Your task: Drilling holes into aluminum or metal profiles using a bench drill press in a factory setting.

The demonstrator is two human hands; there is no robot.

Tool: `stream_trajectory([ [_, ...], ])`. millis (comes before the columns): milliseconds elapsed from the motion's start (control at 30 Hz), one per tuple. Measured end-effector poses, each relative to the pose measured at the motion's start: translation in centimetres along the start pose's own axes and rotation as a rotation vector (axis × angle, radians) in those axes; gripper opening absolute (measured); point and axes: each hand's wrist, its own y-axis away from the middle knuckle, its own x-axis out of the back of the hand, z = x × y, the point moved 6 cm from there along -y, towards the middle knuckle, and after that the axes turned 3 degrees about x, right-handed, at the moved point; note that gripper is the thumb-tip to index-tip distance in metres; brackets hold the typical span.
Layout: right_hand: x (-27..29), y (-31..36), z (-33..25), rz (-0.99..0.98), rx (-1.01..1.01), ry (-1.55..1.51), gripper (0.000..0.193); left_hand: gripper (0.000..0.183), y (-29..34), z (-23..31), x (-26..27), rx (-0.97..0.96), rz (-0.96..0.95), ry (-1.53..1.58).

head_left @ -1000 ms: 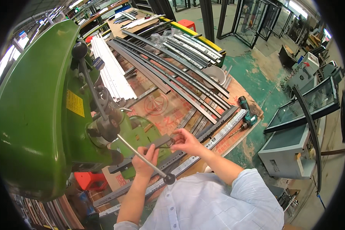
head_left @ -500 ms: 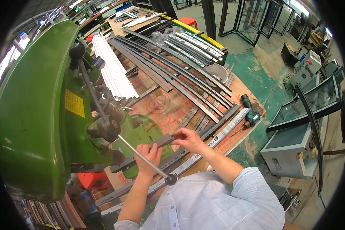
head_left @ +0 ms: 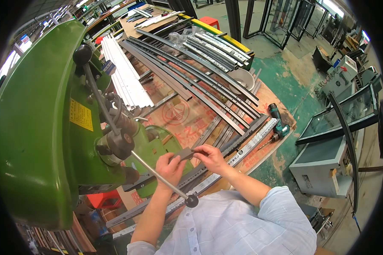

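Between my hands is a short dark grey bar-like piece (head_left: 184, 153), perhaps a cut length of metal profile. My left hand (head_left: 170, 168) is closed round its left end, with the thumb along the top. My right hand (head_left: 210, 159) pinches at its right end; the fingertips partly hide what they grip there. Both hands are just above the green base (head_left: 159, 149) of a green drill press (head_left: 34, 127). The press's metal feed lever (head_left: 157, 175), tipped with a black ball, crosses in front of my left wrist.
Long dark profiles (head_left: 200, 85) and white strips (head_left: 121, 72) lie across the bench (head_left: 174, 114). A teal cordless drill (head_left: 279, 127) rests near its right edge, by a white bowl (head_left: 241, 80). Glazed frames (head_left: 340, 114) stand on the right. A red stool (head_left: 104, 199) is below the press.
My left hand has shifted slightly right and up, covering more of the grey piece. The right hand stays nearly in place, its fingers slightly lower.
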Motion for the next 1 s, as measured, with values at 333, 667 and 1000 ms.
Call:
stream_trajectory([
  [333,-0.4,0.1,-1.4,0.022,0.167,0.119,0.022,0.039,-0.8,0.8,-0.5,0.019,-0.058,-0.092],
  [667,-0.3,-0.4,-1.1,-0.029,0.235,0.174,0.019,0.044,-0.9,1.1,-1.1,0.013,-0.096,-0.147],
  [1000,-0.3,0.3,-1.7,0.106,0.244,0.237,0.013,0.042,-1.1,0.9,-1.7,0.021,-0.162,-0.222],
])
